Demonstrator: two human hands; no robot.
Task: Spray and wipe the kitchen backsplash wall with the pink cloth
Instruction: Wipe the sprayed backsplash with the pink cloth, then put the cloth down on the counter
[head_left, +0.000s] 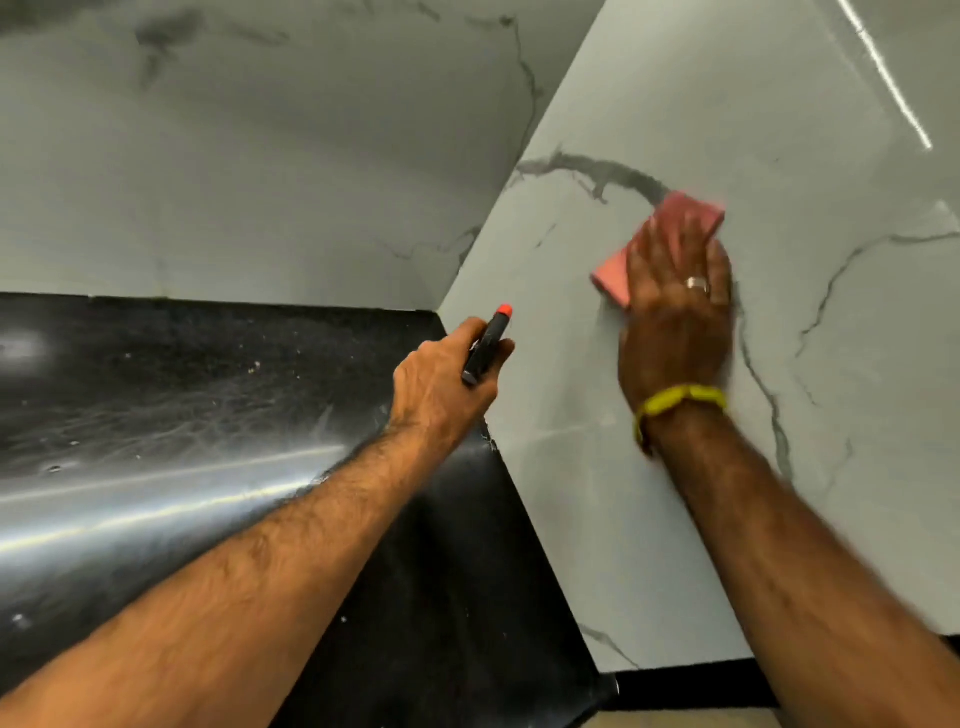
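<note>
- Black stone countertop (156, 395) fills the left side, speckled and glossy, with streaks of reflected light across its near part.
- Grey-veined marble backsplash wall (597, 389) rises behind the counter and turns a corner, its right panel slanting from the far centre toward the near right.
- Left hand (441, 384) reaches in from the near left, fingers curled round a dark spray bottle (487, 345) whose orange-red tip points toward the right panel, near the corner.
- Pink cloth (670, 228), folded flat, lies against the right panel, well above the counter and over a dark vein.
- Right hand (675, 306) presses it to the wall with straight, spread fingers, slightly blurred; a ring (697, 283) shows on one finger and a yellow band (675, 400) circles the wrist.
</note>
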